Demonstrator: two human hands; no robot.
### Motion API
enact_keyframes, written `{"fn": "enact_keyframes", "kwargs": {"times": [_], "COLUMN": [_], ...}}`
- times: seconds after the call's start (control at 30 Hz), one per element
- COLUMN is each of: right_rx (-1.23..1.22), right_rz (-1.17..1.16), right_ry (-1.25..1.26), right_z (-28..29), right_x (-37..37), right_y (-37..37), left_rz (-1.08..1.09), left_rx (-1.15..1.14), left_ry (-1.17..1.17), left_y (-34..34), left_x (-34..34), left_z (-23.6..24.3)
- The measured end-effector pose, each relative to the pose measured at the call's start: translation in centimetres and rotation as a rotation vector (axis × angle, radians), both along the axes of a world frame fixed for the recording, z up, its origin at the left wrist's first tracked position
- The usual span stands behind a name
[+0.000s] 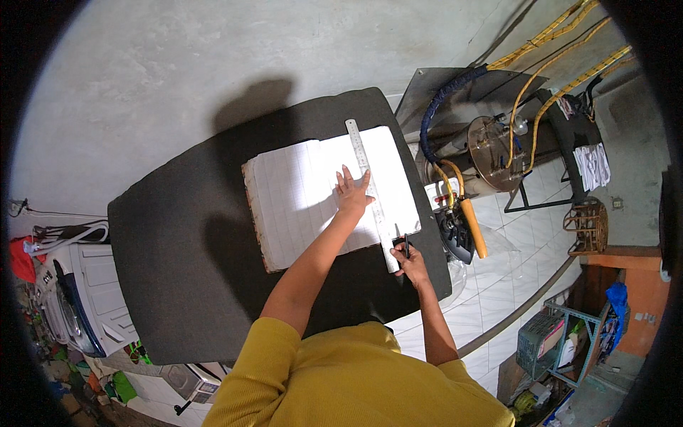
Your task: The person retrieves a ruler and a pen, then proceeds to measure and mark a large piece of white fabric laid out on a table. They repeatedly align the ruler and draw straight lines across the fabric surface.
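The ruler (378, 213) lay across the open book's (295, 192) right page, the left hand (353, 194) spread against it; past the book's near edge, the right hand (410, 265) pinched a slim dark tool (407, 243)

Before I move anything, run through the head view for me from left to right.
Red item → white appliance → left part of the open notebook → left hand → right hand → orange handle → white sheets.
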State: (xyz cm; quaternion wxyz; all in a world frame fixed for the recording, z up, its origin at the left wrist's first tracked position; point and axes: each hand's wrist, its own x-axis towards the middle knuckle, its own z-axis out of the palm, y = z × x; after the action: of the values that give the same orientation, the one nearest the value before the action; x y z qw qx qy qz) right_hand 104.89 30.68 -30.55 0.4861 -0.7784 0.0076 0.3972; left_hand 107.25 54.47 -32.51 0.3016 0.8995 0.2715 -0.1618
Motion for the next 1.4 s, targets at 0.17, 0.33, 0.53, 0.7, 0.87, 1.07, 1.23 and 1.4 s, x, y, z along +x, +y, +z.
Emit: {"fn": "enact_keyframes", "kwargs": {"times": [0.17, 0.33, 0.53, 0.7, 0.87, 1.07, 1.23, 1.4], "right_rx": [-0.001, 0.033, 0.035, 0.027, 0.033, 0.026, -0.112, 0.418], "right_rz": [0.006, 0.001, 0.032, 0.025, 0.024, 0.008, -0.076, -0.503], "right_ry": [-0.012, -0.012, 0.014, -0.002, -0.003, -0.008, -0.169, -0.179], "right_z": [0.0, 0.1, -0.8, -0.9, -0.4, -0.6, -0.1, 2.4], "right_x": [-0.1, -0.1, 0.0, -0.1, -0.1, -0.1, 0.6, 3.7], "right_y": [0.0, 0.0, -0.4, -0.1, 0.0, 0.0, 0.3, 5.2], "left_rz": [-0.007, -0.006, 0.002, 0.012, 0.004, 0.014, 0.012, 0.015], "left_rx": [0.029, 0.037, 0.007, 0.026, 0.009, 0.01, 0.106, 0.114], "left_ry": [-0.035, -0.022, -0.013, -0.023, -0.009, -0.067, -0.032, -0.018], "left_y": [0.1, 0.1, 0.1, 0.0, 0.1, 0.0, -0.3, -0.5], "left_x": [-0.3, -0.1, 0.0, -0.1, 0.0, -0.3, -0.2, 0.0], "left_z": [-0.4, -0.5, -0.3, -0.3, -0.3, -0.5, -0.6, -0.9]}}
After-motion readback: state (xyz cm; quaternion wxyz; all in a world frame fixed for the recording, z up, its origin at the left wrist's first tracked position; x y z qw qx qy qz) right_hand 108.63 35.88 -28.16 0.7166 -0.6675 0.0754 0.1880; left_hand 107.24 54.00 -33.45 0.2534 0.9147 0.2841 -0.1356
